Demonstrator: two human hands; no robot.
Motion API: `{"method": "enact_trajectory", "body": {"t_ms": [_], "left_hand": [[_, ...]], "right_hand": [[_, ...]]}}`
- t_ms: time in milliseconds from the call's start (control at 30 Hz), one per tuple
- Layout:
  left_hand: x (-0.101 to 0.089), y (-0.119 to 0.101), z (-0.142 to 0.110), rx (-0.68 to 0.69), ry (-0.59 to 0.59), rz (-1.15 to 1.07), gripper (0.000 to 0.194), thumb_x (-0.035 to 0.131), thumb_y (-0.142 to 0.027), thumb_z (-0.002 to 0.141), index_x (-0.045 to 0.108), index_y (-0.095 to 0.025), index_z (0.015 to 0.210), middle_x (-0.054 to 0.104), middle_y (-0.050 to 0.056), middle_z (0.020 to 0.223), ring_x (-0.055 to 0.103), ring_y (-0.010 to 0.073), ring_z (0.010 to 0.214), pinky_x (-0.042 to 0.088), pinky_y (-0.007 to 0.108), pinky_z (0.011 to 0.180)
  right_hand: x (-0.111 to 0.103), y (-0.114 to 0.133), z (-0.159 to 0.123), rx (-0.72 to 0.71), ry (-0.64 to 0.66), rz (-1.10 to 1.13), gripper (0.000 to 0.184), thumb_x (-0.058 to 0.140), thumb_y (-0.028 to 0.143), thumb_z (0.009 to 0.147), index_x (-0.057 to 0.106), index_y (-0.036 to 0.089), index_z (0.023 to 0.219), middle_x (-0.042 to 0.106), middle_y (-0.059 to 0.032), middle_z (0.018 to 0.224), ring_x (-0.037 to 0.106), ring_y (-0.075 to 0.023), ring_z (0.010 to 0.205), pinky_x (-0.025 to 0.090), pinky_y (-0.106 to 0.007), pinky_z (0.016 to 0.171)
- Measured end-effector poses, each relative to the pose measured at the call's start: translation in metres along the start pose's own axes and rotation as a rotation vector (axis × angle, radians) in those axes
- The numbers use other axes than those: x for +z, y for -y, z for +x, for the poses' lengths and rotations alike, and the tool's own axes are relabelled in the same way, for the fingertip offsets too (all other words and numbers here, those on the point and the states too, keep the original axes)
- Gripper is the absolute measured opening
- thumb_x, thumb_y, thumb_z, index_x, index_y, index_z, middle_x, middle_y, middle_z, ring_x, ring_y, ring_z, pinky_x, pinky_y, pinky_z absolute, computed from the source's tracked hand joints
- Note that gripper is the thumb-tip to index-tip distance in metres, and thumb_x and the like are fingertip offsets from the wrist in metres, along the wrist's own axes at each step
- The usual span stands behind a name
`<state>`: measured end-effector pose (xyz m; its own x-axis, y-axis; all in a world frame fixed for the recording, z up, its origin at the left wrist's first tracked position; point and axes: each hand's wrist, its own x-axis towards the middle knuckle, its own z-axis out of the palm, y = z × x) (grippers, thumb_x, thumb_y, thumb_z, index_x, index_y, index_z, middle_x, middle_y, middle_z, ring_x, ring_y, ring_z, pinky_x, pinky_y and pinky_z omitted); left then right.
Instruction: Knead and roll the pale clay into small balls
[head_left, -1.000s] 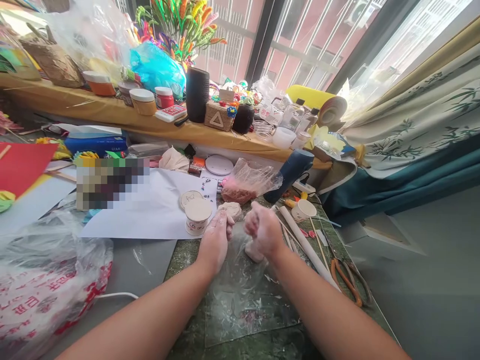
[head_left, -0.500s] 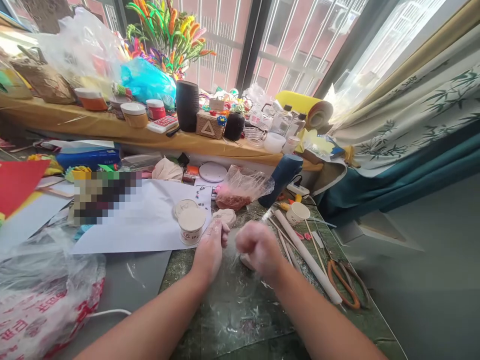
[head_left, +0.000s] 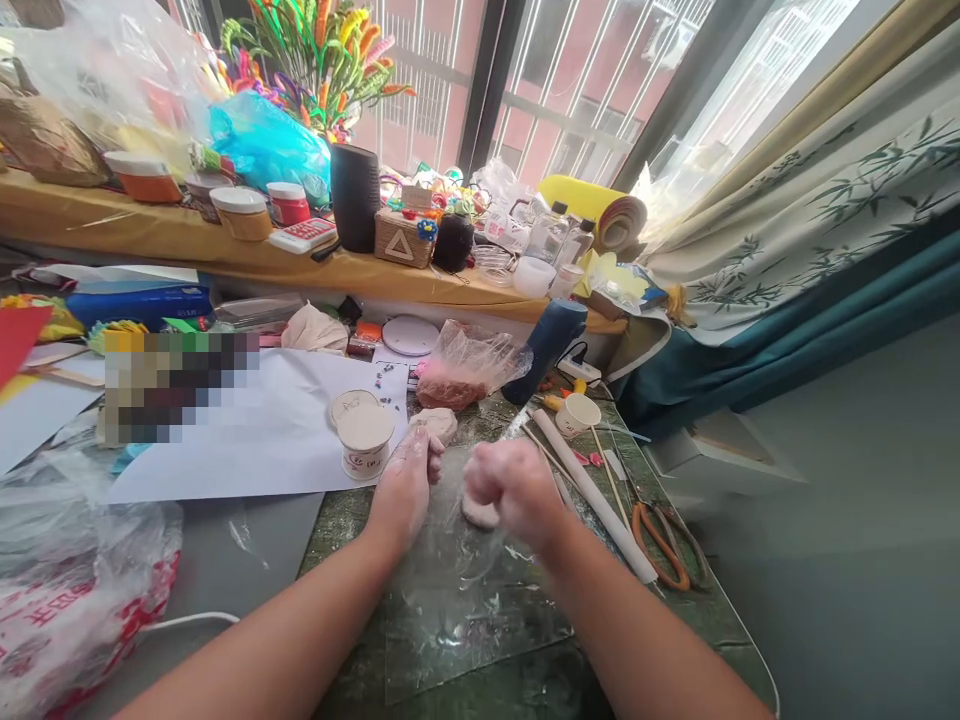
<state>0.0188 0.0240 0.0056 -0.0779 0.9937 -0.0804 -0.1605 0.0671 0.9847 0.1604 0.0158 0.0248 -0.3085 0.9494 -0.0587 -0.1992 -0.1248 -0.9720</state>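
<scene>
My right hand point(head_left: 516, 490) is a fist, held over a pale, flattened lump of clay point(head_left: 478, 512) and partly covering it. Beneath the lump lies a clear plastic sheet point(head_left: 465, 610) with white smears. To the left, my left hand point(head_left: 405, 488) is closed with its fingers curled in; whether anything is inside cannot be seen. A second clay lump point(head_left: 436, 426) lies just beyond its fingertips. Close to that hand, on white paper point(head_left: 247, 440), stands a paper cup point(head_left: 366, 440) with a pale top.
Right of my fist lie a long pale roller point(head_left: 592, 490), thin sticks and orange-handled scissors point(head_left: 660, 545). A small paper cup point(head_left: 577, 414) and a dark blue cylinder point(head_left: 545, 350) stand behind. A bag of reddish-brown material point(head_left: 457, 385) is at the back; crumpled plastic point(head_left: 82, 590) lies left.
The whole view has shifted, so everything sits further left and slightly higher. More of the clay lump shows beside my right fist. My left hand stays curled near the second lump.
</scene>
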Motion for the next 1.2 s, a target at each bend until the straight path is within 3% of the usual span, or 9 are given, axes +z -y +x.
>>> {"method": "enact_trajectory", "body": {"t_ms": [200,300,467,600,733,900,1033,1200], "left_hand": [[-0.001,0.007,0.004,-0.022,0.023,-0.036,0.045,0.047,-0.06,0.095,0.058,-0.021,0.077,0.051,-0.003,0.064,0.048,0.014,0.059,0.043,0.026,0.06],[-0.002,0.013,0.007,-0.023,0.027,-0.053,0.046,0.046,-0.062,0.095,0.059,-0.021,0.079,0.052,-0.003,0.065,0.049,0.014,0.06,0.043,0.026,0.061],[-0.003,0.017,0.009,-0.031,0.05,-0.049,0.047,0.045,-0.062,0.096,0.06,-0.02,0.081,0.052,-0.002,0.068,0.048,0.014,0.062,0.043,0.026,0.062],[-0.003,0.016,0.009,-0.034,0.051,-0.034,0.046,0.045,-0.061,0.096,0.059,-0.02,0.081,0.051,-0.002,0.069,0.047,0.014,0.062,0.042,0.026,0.062],[-0.002,0.014,0.009,-0.035,0.052,-0.064,0.046,0.047,-0.061,0.096,0.059,-0.02,0.08,0.052,-0.002,0.068,0.048,0.0141,0.062,0.043,0.026,0.062],[0.0,0.015,0.008,-0.019,0.037,-0.044,0.048,0.047,-0.063,0.095,0.059,-0.02,0.079,0.052,-0.002,0.066,0.048,0.0133,0.061,0.043,0.025,0.061],[0.0,0.016,0.008,-0.029,0.043,-0.061,0.05,0.047,-0.066,0.094,0.059,-0.02,0.079,0.052,-0.001,0.066,0.049,0.0141,0.061,0.044,0.027,0.062],[0.0,0.014,0.007,-0.026,0.06,-0.062,0.049,0.046,-0.065,0.095,0.059,-0.02,0.081,0.053,-0.001,0.067,0.049,0.0138,0.062,0.043,0.027,0.063]], "right_hand": [[-0.001,0.001,-0.002,0.032,0.059,-0.026,0.06,0.074,0.056,0.077,0.04,0.022,0.041,0.029,0.0073,0.04,0.021,-0.0065,0.04,0.014,-0.026,0.043],[-0.003,0.002,-0.002,0.013,-0.008,0.037,0.064,0.065,0.061,0.081,0.03,0.024,0.043,0.022,0.0091,0.043,0.017,-0.0067,0.042,0.017,-0.025,0.043],[-0.008,0.004,0.008,0.139,-0.024,0.082,0.057,0.072,0.051,0.076,0.035,0.025,0.043,0.023,0.0099,0.04,0.016,-0.0056,0.037,0.012,-0.025,0.038],[-0.013,0.003,0.02,0.077,-0.075,0.139,0.057,0.068,0.052,0.077,0.03,0.024,0.045,0.024,0.0095,0.041,0.016,-0.006,0.041,0.016,-0.023,0.04],[-0.015,0.003,0.025,0.12,-0.069,0.155,0.055,0.071,0.047,0.073,0.03,0.025,0.044,0.023,0.01,0.038,0.014,-0.0057,0.039,0.012,-0.023,0.039],[-0.01,0.007,0.019,0.086,-0.085,0.203,0.056,0.064,0.05,0.077,0.026,0.025,0.045,0.022,0.0095,0.041,0.016,-0.0064,0.041,0.015,-0.023,0.04],[-0.003,0.005,0.014,0.166,-0.063,0.194,0.053,0.07,0.043,0.072,0.029,0.025,0.043,0.022,0.0102,0.038,0.012,-0.0051,0.038,0.01,-0.023,0.038],[-0.005,0.005,0.014,0.096,-0.05,0.219,0.054,0.064,0.047,0.077,0.028,0.024,0.045,0.021,0.0094,0.043,0.015,-0.0067,0.042,0.015,-0.023,0.04]]}}
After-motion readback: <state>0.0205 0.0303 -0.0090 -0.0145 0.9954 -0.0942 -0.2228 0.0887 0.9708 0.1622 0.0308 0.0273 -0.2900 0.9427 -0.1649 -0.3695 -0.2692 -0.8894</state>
